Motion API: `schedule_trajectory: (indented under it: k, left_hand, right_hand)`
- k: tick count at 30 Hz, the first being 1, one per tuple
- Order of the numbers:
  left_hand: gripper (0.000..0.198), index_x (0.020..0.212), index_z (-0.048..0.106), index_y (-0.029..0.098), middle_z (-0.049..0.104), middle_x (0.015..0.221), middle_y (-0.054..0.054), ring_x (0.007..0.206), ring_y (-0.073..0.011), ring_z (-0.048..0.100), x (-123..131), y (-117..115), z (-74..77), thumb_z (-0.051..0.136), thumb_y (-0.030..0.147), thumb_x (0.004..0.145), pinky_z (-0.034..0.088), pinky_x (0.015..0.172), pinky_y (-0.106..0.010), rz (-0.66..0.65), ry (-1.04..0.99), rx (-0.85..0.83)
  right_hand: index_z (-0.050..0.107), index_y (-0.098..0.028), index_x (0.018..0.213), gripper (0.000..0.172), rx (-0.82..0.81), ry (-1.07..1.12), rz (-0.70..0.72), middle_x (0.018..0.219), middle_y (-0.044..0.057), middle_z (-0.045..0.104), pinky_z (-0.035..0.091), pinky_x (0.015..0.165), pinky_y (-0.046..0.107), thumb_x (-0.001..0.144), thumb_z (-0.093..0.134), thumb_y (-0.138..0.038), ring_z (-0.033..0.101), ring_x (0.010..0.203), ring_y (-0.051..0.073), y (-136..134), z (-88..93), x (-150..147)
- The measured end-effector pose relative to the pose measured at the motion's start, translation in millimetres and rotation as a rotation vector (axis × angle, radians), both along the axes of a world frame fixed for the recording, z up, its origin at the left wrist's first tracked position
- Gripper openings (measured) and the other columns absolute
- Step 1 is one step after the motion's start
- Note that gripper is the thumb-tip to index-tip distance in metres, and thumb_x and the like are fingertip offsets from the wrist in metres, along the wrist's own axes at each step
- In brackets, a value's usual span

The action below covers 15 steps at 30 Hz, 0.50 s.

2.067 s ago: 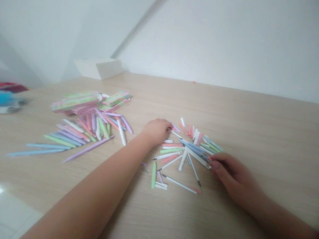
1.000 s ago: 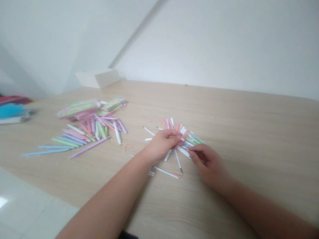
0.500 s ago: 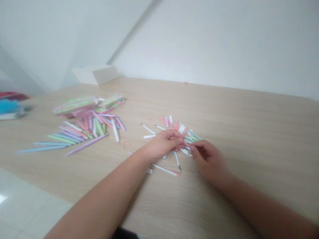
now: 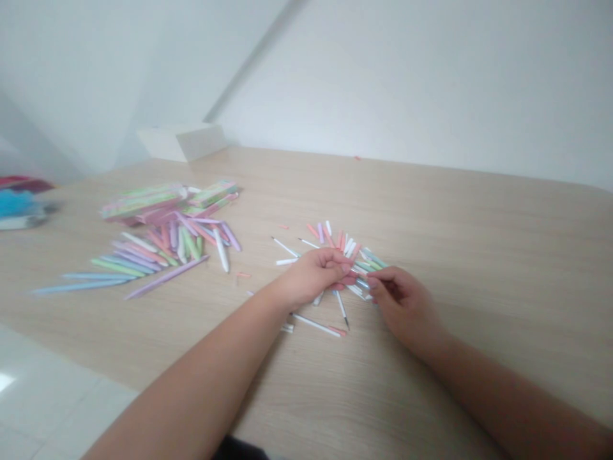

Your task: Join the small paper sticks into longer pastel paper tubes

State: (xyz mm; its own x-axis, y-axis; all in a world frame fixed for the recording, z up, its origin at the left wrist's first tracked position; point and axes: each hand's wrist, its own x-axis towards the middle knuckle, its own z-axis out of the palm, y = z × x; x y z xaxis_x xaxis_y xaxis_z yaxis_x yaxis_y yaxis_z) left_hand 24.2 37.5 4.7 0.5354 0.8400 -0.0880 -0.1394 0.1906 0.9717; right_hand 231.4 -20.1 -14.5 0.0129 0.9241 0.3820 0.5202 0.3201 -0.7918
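Hands: our left hand [image 4: 311, 278] and right hand [image 4: 405, 303] are together, fingertips almost meeting; something pink seems pinched between them, but we cannot tell which hand grips it.
Things: a loose pile of slim pastel plastic pen barrels and white refills [image 4: 352, 249] lies just under our fingertips; a thin white black-tipped refill [image 4: 341, 311] pokes out below them.
Rest: left of that pile lie a heap of long pastel pen barrels [image 4: 163, 255] and pink-and-green cardboard boxes [image 4: 143, 201]; beyond it, a white box [image 4: 182, 142].
Risk: we judge that crossed barrels could snag, and a careless tug could scatter thin refills across the pale wood tabletop [image 4: 479, 211].
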Motion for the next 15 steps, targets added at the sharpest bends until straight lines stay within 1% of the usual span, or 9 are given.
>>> schedule_trajectory:
  k: [2, 9, 15]
  left_hand:
    - [0.028, 0.094, 0.067, 0.013, 0.075, 0.094, -0.007, 0.087, -0.0125, 0.071, -0.5, 0.1, -0.7, 0.079, 0.036, 0.083, 0.052, 0.076, -0.022, 0.006, 0.001, -0.001]
    - [0.028, 0.094, 0.066, 0.013, 0.076, 0.097, -0.008, 0.087, -0.0117, 0.072, -1.1, -0.4, 0.3, 0.079, 0.036, 0.084, 0.053, 0.077, -0.022, 0.0, -0.011, -0.034]
    - [0.031, 0.093, 0.066, 0.014, 0.075, 0.097, -0.008, 0.087, -0.0128, 0.072, -1.2, -0.2, 0.6, 0.081, 0.037, 0.081, 0.053, 0.074, -0.021, 0.006, -0.01, -0.04]
  right_hand:
    - [0.071, -0.024, 0.095, 0.02, 0.004, -0.009, 0.004, 0.079, 0.003, 0.071, 0.051, 0.06, 0.031, 0.095, 0.063, -0.042, 0.065, 0.068, 0.019, -0.3, 1.4, -0.1]
    - [0.072, -0.023, 0.093, 0.017, 0.035, -0.045, -0.005, 0.079, 0.003, 0.071, 0.049, 0.061, 0.031, 0.094, 0.064, -0.038, 0.063, 0.069, 0.019, -1.5, 3.8, -0.8]
    - [0.072, -0.024, 0.094, 0.017, 0.029, -0.051, 0.003, 0.082, 0.003, 0.072, 0.049, 0.063, 0.032, 0.095, 0.064, -0.039, 0.065, 0.072, 0.02, -1.7, 3.0, 0.6]
